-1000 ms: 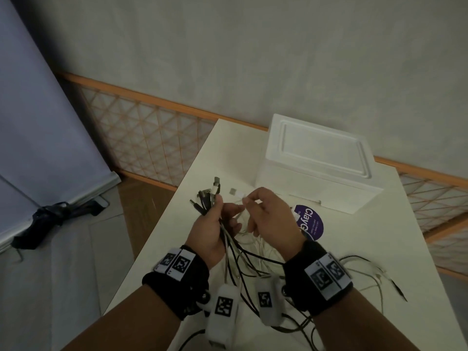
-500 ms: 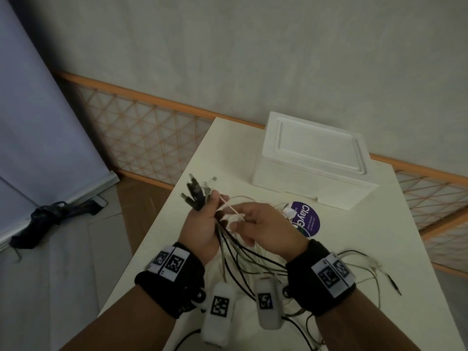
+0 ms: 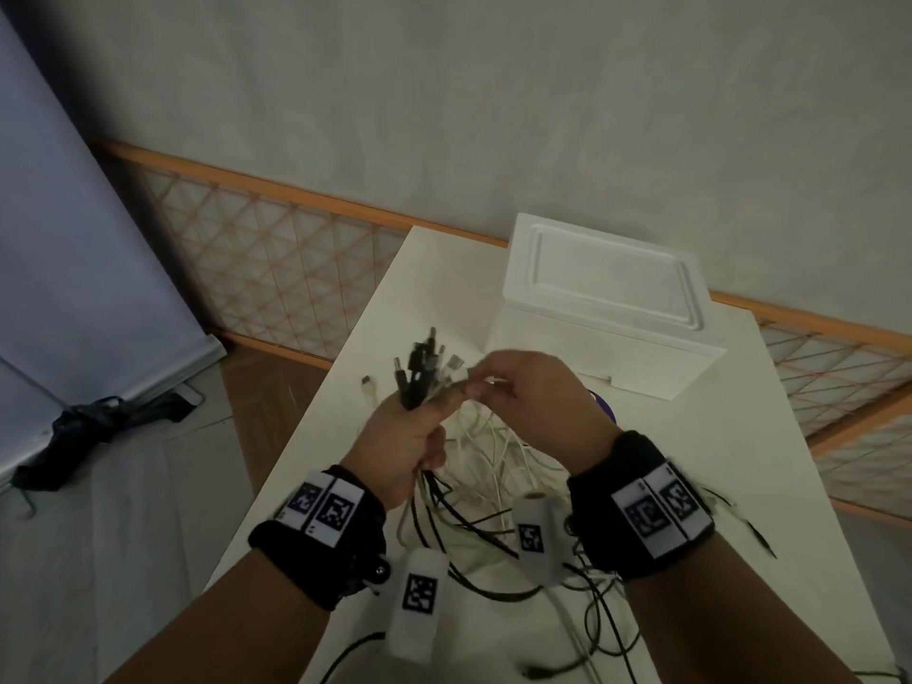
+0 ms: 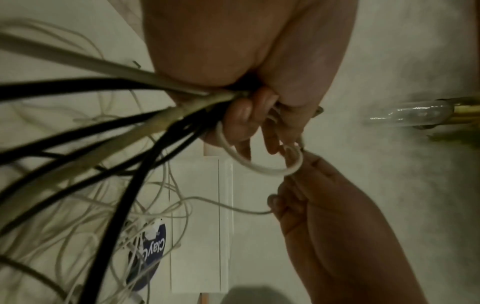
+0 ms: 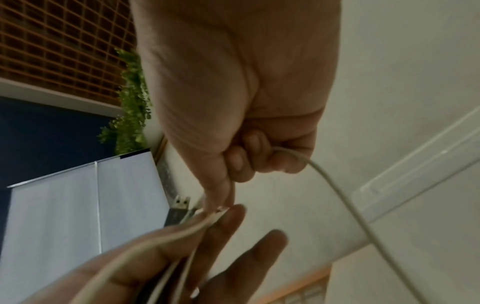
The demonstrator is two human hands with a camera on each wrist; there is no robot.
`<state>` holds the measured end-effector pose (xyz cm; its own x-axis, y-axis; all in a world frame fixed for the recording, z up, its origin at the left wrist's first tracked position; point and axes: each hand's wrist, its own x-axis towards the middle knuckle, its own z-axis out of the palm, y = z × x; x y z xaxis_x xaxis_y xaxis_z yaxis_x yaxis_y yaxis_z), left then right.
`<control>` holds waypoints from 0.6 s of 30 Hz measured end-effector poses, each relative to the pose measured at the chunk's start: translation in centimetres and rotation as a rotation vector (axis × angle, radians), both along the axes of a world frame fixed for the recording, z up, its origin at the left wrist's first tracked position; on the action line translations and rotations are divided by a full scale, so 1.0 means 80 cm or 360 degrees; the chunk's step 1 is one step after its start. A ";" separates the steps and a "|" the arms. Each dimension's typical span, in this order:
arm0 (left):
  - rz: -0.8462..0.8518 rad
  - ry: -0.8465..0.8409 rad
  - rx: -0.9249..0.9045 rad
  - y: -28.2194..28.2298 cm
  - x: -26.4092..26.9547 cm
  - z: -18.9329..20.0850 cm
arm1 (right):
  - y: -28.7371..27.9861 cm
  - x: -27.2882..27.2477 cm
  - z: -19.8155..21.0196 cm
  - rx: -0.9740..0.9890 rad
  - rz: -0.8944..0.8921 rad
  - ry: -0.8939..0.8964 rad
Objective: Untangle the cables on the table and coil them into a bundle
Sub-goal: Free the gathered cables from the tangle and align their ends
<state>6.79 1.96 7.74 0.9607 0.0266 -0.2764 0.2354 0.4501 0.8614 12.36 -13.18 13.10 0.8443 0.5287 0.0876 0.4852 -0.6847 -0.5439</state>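
Observation:
My left hand grips a bunch of black and white cables above the table, plug ends fanning up and away. In the left wrist view the cables stream out of my left hand towards the tangle. My right hand pinches a thin white cable end at the left hand's fingertips. The right wrist view has my right hand curled round the white cable, thumb and forefinger meeting the bunch. A loose tangle of cables hangs to the table.
A white foam box stands at the back of the table. A purple round sticker lies under the wires. More black and white cables trail over the near right of the table. The table's left edge drops to the floor.
Both hands have risen slightly. My right hand has slid from lower down the bunch up to the plug ends, pinching a white cable end there.

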 end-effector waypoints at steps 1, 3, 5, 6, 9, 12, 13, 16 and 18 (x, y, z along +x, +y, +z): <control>-0.0021 0.0003 -0.0045 -0.005 0.000 0.003 | 0.005 0.000 0.006 0.0094 -0.0023 0.0024; -0.0012 0.0016 -0.0201 -0.009 0.003 0.006 | 0.011 -0.002 0.019 0.0373 -0.0034 0.0181; -0.0001 0.0043 -0.0296 -0.008 0.008 0.007 | 0.014 -0.005 0.031 0.0703 -0.0011 0.0362; -0.0013 0.0050 -0.0274 -0.010 0.008 0.009 | 0.015 -0.006 0.036 0.0852 -0.0002 0.0439; -0.0205 -0.0038 -0.0080 -0.021 0.007 0.017 | 0.019 -0.009 0.044 0.1026 0.0023 0.0479; -0.0246 -0.0044 0.0018 -0.025 0.008 0.022 | 0.019 -0.008 0.043 0.1068 0.0035 0.0435; -0.0240 -0.0063 0.0021 -0.022 0.010 0.020 | 0.017 -0.008 0.040 0.1097 0.0035 0.0429; -0.0194 -0.0036 0.0164 -0.017 0.012 0.019 | 0.015 -0.007 0.024 0.1223 -0.0003 0.0371; -0.0072 -0.0033 0.0183 -0.015 0.016 0.019 | 0.010 -0.003 0.007 0.1335 -0.0161 0.0294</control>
